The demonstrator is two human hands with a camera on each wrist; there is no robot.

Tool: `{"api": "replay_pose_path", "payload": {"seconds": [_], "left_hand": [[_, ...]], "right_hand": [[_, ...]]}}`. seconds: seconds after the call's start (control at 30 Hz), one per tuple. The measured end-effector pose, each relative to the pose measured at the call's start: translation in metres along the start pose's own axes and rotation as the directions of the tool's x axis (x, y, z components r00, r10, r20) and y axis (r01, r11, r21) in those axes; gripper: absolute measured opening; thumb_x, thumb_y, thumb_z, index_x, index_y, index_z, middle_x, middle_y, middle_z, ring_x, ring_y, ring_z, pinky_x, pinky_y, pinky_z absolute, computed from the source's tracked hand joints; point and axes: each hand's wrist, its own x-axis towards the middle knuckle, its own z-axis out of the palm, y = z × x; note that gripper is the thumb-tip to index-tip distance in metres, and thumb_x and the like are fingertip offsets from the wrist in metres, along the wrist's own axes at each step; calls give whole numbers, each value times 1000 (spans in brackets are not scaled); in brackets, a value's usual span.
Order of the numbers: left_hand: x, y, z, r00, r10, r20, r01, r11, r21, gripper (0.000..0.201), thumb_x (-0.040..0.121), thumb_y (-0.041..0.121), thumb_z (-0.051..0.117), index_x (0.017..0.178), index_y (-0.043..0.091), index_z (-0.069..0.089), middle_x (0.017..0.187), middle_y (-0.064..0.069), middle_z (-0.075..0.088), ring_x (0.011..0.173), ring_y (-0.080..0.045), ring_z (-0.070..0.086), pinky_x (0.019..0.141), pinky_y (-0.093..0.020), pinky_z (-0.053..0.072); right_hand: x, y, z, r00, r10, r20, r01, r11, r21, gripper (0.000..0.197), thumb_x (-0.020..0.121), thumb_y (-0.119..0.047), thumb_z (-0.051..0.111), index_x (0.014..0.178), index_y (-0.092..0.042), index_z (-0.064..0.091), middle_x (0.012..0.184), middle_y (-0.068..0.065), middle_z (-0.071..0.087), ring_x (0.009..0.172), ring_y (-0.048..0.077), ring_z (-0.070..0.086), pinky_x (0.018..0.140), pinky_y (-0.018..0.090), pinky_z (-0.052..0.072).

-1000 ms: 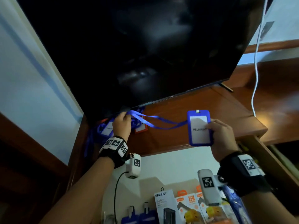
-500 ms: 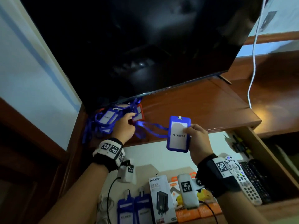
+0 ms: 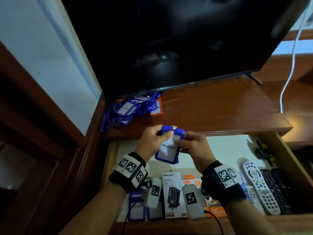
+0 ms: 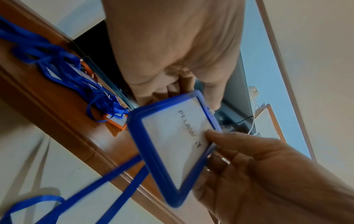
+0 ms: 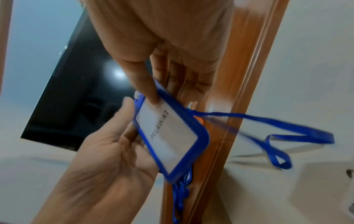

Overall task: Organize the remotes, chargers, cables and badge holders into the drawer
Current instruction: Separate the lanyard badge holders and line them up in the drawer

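A blue badge holder (image 3: 166,150) with a white card reading PELAWAT hangs tilted over the open drawer (image 3: 286,160). My left hand (image 3: 165,135) pinches its top corner near the clip. My right hand (image 3: 179,145) holds its right edge, thumb on the card face. Its blue lanyard (image 5: 287,133) trails loose below, over the drawer's white liner. The left wrist view shows the badge holder (image 4: 172,144) between both hands. A tangled pile of blue badge holders (image 3: 127,109) and an orange one (image 3: 156,110) lies on the wooden shelf under the TV.
The drawer holds blue badge holders (image 3: 135,209) at the front left, boxed chargers (image 3: 174,195) in the middle, and a white remote (image 3: 260,185) and black remotes (image 3: 275,189) on the right. A large black TV (image 3: 169,39) stands on the shelf. A white cable (image 3: 288,73) hangs at the right.
Both hands came down from the shelf to above the drawer and closed in together. My left hand left the lanyard pile and now pinches the badge holder's top.
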Motion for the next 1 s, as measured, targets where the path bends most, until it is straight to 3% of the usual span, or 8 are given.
{"api": "replay_pose_path", "payload": {"seconds": [0.13,0.23,0.33,0.4,0.53,0.73,0.87,1.0], "left_hand": [[-8,3,-9,999,-2,37,1,1000,26,20,86,1,63,106,0,66,94,-13,68,82,-19,62,73,-29,49],[-14,9,-12,996,-9,91,5,999,42,20,85,3,64,105,4,66,99,-17,69,84,-20,62,74,-31,49],[-17,12,-14,995,7,102,-7,1000,3,22,81,6,65,104,5,65,99,-19,68,85,-21,62,75,-33,50],[-18,15,-15,999,12,33,-10,999,-51,20,85,-2,61,103,7,64,97,-16,66,85,-23,61,76,-35,50],[-18,17,-13,980,-7,-198,-44,966,-257,25,87,-9,54,97,12,64,89,-8,66,75,-14,63,72,-28,51],[-13,14,-12,950,-68,-306,-57,922,-382,25,88,-3,57,111,7,59,97,-6,67,80,-12,63,71,-21,53],[-12,17,-32,977,-111,-181,55,956,-289,37,84,-1,64,115,15,54,101,-3,67,80,-10,64,65,-20,53],[-9,25,-63,992,-84,98,86,996,-22,54,75,-4,72,121,19,56,105,-7,65,95,-19,65,81,-30,54]], "right_hand": [[2,-3,1,998,-46,-43,48,998,32,3,86,-13,62,85,-11,64,82,2,65,75,17,57,67,28,44],[4,-7,4,994,-85,65,80,994,77,36,81,-34,59,108,-11,62,96,1,64,85,13,60,75,21,47],[4,-13,9,986,-71,152,58,994,93,39,82,-41,54,98,-7,65,94,10,64,86,20,59,82,30,46],[3,-15,10,981,-100,168,81,990,116,47,81,-43,58,91,3,64,86,22,63,78,27,58,74,35,47],[-3,-8,16,964,-130,233,109,989,103,26,80,-26,66,74,-4,54,58,7,51,51,20,44,47,25,36],[-11,-2,27,951,-141,274,139,990,26,13,94,-3,50,100,-3,62,66,-13,64,57,-2,54,56,12,41],[-7,-7,17,948,-115,298,127,992,-23,20,92,-9,54,103,4,64,93,12,67,82,21,62,74,32,49],[-6,-13,7,911,-29,411,67,995,-77,27,89,-10,60,95,16,60,83,15,63,73,22,60,66,29,49]]}}
